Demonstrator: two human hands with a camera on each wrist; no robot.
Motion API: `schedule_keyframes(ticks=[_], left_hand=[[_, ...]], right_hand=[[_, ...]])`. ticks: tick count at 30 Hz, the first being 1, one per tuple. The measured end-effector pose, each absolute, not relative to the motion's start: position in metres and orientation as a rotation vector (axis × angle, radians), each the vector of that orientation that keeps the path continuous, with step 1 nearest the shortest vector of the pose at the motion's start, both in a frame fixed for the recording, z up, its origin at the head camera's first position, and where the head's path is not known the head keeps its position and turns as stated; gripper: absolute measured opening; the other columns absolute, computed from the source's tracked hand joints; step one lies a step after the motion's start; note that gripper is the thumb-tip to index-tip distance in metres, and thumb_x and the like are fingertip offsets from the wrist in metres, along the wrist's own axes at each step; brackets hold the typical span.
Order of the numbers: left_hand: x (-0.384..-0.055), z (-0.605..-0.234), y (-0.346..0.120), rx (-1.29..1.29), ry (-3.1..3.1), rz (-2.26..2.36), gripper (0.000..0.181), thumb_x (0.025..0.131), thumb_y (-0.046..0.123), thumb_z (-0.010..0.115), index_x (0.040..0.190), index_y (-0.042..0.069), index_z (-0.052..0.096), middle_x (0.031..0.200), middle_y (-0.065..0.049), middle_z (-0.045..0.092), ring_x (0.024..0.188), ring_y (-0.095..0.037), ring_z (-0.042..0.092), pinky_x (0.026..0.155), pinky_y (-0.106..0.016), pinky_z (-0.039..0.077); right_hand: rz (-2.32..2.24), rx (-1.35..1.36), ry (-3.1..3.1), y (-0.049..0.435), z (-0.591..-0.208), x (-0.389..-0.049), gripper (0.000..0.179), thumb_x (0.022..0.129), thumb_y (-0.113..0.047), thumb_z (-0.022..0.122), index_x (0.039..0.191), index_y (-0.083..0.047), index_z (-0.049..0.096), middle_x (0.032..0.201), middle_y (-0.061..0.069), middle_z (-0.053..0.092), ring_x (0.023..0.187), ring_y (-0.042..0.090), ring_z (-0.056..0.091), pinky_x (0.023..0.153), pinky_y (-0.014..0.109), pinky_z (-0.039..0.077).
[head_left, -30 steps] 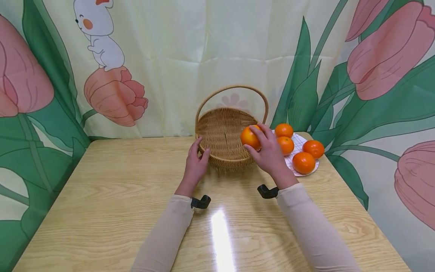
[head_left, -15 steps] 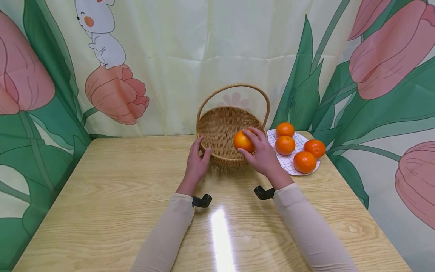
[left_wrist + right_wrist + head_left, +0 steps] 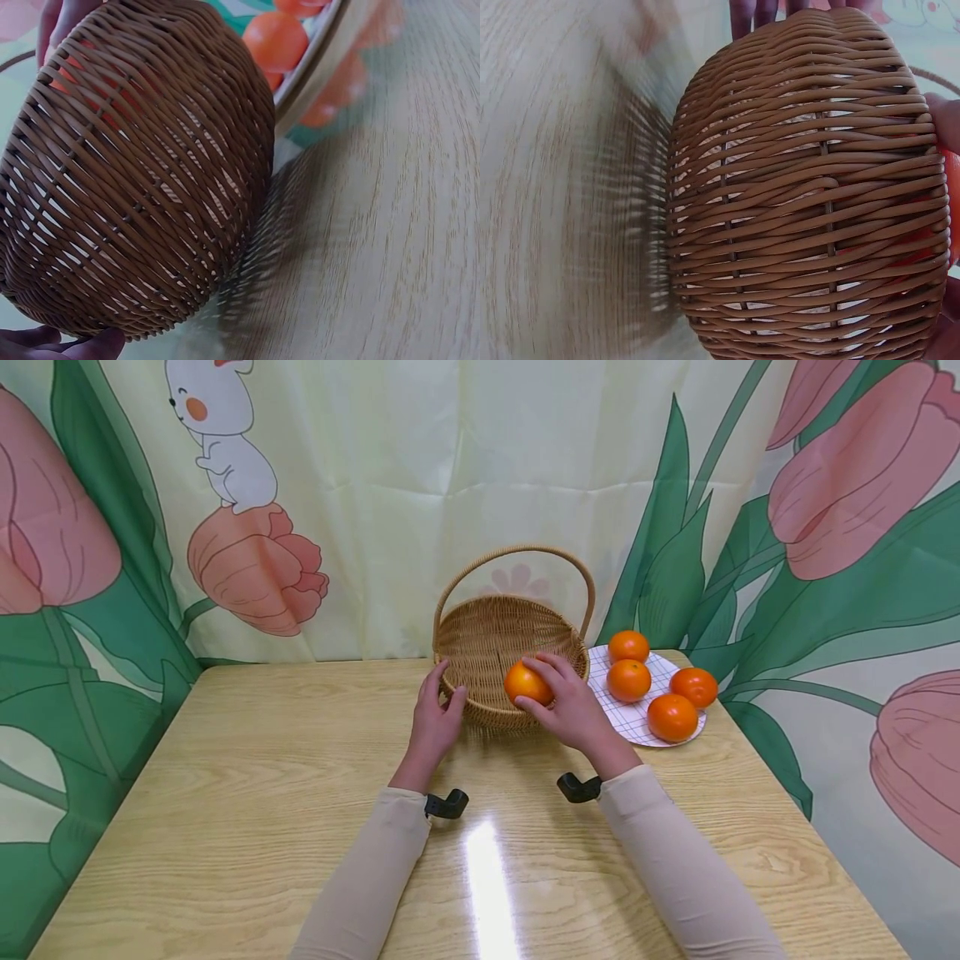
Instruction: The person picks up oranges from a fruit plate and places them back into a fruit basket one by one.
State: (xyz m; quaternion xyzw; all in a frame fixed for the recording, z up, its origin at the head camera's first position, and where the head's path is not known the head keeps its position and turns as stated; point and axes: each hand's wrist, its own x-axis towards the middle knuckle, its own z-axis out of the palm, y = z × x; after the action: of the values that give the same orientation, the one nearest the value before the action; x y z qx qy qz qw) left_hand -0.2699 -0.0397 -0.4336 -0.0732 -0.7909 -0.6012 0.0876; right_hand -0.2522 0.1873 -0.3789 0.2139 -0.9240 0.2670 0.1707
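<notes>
My right hand (image 3: 570,710) grips a shiny orange (image 3: 528,683) at the front right of the wicker basket (image 3: 495,643), just over its rim. The left wrist view shows this orange (image 3: 109,94) partly through the weave, with right-hand fingers above it. My left hand (image 3: 435,722) rests against the basket's left side, its fingers fairly straight. In the right wrist view, left-hand fingers (image 3: 765,15) touch the outer wall of the basket (image 3: 802,195). The palms are hidden, and the part of the basket floor that shows holds no fruit.
A white plate with a grid pattern (image 3: 626,718) stands right of the basket, with several oranges (image 3: 672,718) on it. The basket's tall arched handle (image 3: 517,550) rises at the back. A tulip-print curtain (image 3: 375,527) hangs behind the wooden table (image 3: 285,760).
My right hand has carried the orange left and slightly down, from the basket's right rim towards its front middle. The left hand has stayed against the basket.
</notes>
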Motion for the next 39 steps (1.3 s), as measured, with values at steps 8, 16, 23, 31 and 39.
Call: schedule_keyframes(ticks=[8,16,23,31,39], left_hand=[[-0.268,-0.434,-0.04,-0.187,-2.412,-1.706,0.058,0.1,0.034,0.05,0.153,0.024,0.028,0.158,-0.004,0.027,0.146,-0.032,0.027,0.112,-0.057,0.033],[-0.267,-0.435,-0.04,-0.191,-2.411,-1.715,0.058,0.1,0.038,0.049,0.152,0.027,0.028,0.158,-0.003,0.026,0.146,-0.031,0.026,0.113,-0.058,0.031],[-0.267,-0.434,-0.04,-0.185,-2.397,-1.713,0.059,0.099,0.036,0.051,0.152,0.024,0.029,0.158,-0.005,0.027,0.145,-0.032,0.028,0.112,-0.057,0.033],[-0.267,-0.432,-0.04,-0.159,-2.413,-1.71,0.057,0.099,0.04,0.049,0.152,0.027,0.029,0.157,-0.003,0.028,0.145,-0.03,0.029,0.112,-0.055,0.034],[-0.268,-0.432,-0.04,-0.175,-2.412,-1.715,0.06,0.099,0.039,0.049,0.153,0.024,0.028,0.158,-0.005,0.026,0.146,-0.032,0.026,0.112,-0.056,0.033]], right_hand=[[0.755,0.595,-2.666,0.187,-0.378,-0.251,0.056,0.089,-0.04,0.069,0.138,-0.021,0.051,0.144,0.013,0.045,0.12,0.039,0.055,0.094,0.053,0.051],[0.739,0.614,-2.672,0.188,-0.379,-0.252,0.052,0.091,-0.039,0.066,0.137,-0.018,0.053,0.14,0.012,0.048,0.119,0.037,0.056,0.097,0.053,0.049],[0.715,0.625,-2.64,0.189,-0.379,-0.251,0.046,0.094,-0.035,0.063,0.134,-0.015,0.056,0.135,0.011,0.054,0.119,0.033,0.056,0.099,0.053,0.048],[0.744,0.562,-2.601,0.2,-0.38,-0.249,0.04,0.094,-0.033,0.063,0.131,-0.018,0.059,0.134,0.007,0.056,0.117,0.029,0.057,0.099,0.05,0.047],[0.778,0.537,-2.604,0.214,-0.384,-0.249,0.042,0.094,-0.033,0.063,0.13,-0.013,0.059,0.136,0.008,0.055,0.124,0.031,0.052,0.103,0.052,0.045]])
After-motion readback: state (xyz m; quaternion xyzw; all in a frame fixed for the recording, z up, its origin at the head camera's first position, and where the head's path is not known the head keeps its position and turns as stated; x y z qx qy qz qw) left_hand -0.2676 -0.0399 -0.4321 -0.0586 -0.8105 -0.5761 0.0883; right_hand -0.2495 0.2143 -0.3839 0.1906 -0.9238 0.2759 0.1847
